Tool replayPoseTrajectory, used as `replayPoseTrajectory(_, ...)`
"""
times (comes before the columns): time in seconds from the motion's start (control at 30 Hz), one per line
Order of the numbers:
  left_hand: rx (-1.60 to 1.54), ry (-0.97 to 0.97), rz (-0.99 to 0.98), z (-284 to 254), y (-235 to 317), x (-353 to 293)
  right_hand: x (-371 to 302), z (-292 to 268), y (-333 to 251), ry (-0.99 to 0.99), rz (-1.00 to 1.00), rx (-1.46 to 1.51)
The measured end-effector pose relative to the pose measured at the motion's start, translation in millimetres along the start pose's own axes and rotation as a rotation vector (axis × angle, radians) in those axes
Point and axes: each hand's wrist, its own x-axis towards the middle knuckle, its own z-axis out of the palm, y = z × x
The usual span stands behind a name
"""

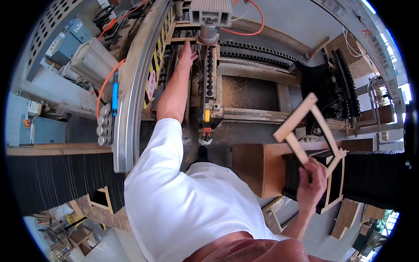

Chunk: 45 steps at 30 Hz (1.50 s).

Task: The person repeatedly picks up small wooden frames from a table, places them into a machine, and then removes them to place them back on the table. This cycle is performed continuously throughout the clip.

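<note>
My left hand reaches far forward into the machine, fingers stretched out. Its fingertips are at the near bar of a wooden frame lying under a metal press cylinder; whether they touch it I cannot tell. On the right side, my right hand is closed around one corner of another wooden frame, an open rectangle of light wood held tilted in the air. Below that frame, further light wooden frames lie against a row of black panels.
A metal machine beam runs along my left. Ahead are a black drag chain and sawdust on the machine bed. A brown wooden box stands before the right-hand panels. More black panels stand at left.
</note>
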Motion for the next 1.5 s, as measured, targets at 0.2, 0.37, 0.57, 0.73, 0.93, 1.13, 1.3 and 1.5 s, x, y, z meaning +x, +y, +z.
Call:
replayPoseTrajectory(0.2, -0.280, -0.056, -0.039, 9, 2, 35, 52, 68, -27, -0.155, -0.129, 0.111)
replayPoseTrajectory(0.37, -0.351, 0.003, 0.011, -15, -11, -25, 116, 141, -35, -0.226, -0.279, 0.214)
replayPoseTrajectory(0.57, -0.386, -0.178, -0.075, -73, -47, -153, 192, 264, -63, -0.238, -0.538, 0.363)
replayPoseTrajectory(0.73, -0.377, -0.368, 0.032, -101, -54, -186, 221, 353, -96, -0.321, -0.733, 0.416)
replayPoseTrajectory(0.93, -0.476, -0.239, 0.046, -100, -65, -184, 224, 369, -97, -0.409, -0.872, 0.383)
replayPoseTrajectory(1.13, -0.345, -0.047, 0.130, -99, -69, -231, 227, 384, -96, -0.367, -0.773, 0.503)
replayPoseTrajectory(1.3, -0.327, -0.044, 0.166, -150, -78, -334, 258, 421, -106, -0.355, -0.728, 0.453)
replayPoseTrajectory(1.5, -0.281, -0.027, 0.151, -205, -84, -437, 273, 446, -127, -0.368, -0.743, 0.252)
